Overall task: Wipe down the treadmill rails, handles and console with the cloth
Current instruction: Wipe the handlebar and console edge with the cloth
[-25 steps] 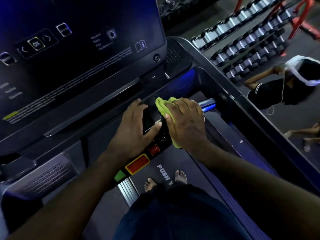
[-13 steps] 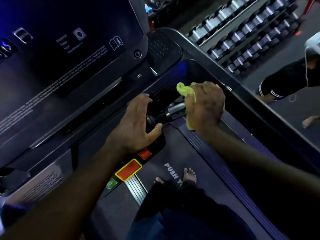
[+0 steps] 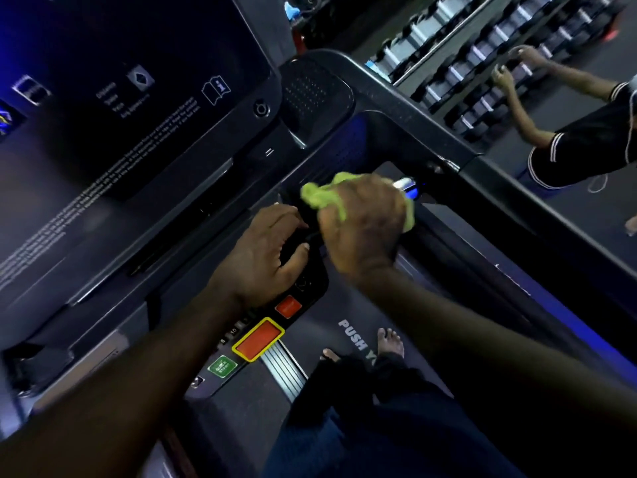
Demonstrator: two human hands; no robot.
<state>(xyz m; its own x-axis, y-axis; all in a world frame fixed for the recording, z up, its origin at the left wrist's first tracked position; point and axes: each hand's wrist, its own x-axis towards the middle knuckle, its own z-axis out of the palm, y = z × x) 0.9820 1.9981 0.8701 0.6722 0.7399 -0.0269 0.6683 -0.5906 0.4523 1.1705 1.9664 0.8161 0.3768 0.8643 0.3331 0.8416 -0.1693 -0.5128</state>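
Right hand point(image 3: 362, 224) clenches the cloth point(image 3: 320, 198) round the silver handle point(image 3: 404, 185); left hand point(image 3: 263, 258), clasping the button panel point(image 3: 308, 282), may slip nearer onto the red button point(image 3: 289, 306).

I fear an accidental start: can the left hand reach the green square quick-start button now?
Probably yes: the green square quick-start button lies uncovered, near the left hand holding the black control panel.

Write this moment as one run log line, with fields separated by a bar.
step: wipe handle | right hand: grips green cloth on handle bar | left hand: holds control panel
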